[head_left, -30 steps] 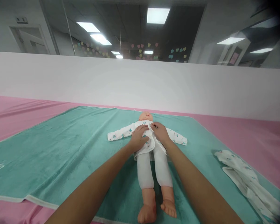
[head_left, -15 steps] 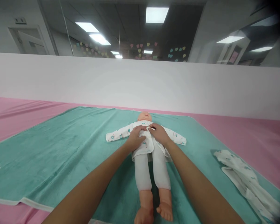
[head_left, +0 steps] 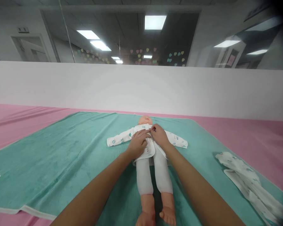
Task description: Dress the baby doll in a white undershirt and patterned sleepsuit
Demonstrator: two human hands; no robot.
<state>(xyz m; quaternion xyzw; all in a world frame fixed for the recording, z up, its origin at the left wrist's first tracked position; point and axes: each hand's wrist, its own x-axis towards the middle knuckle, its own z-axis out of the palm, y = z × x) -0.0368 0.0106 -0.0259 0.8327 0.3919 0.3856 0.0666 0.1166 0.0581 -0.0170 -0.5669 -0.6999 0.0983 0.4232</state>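
Observation:
A baby doll [head_left: 144,177] lies on its back, its head away from me and its bare feet nearest. It wears a white wrap-front baby shirt [head_left: 120,138] with small green prints, its sleeves spread to both sides. My right hand [head_left: 159,135] is closed in a pinch on the shirt's front at the upper chest. Beside it, my left hand [head_left: 138,143] rests across the chest, its fingertips closed on the fabric by the front edge. Both hands' fingertips nearly meet; exactly what bit of cloth lies between them is hidden.
A green blanket [head_left: 61,153] lies under the doll, over a pink sheet [head_left: 245,131]. Folded white printed baby clothing [head_left: 245,179] lies at the right. Behind the doll stands a low white wall [head_left: 132,88] with glass above it.
The view has tipped up slightly. My right hand's fingers have curled in more tightly at the chest. My left hand has turned flatter over the shirt front, its fingers reaching toward the right hand.

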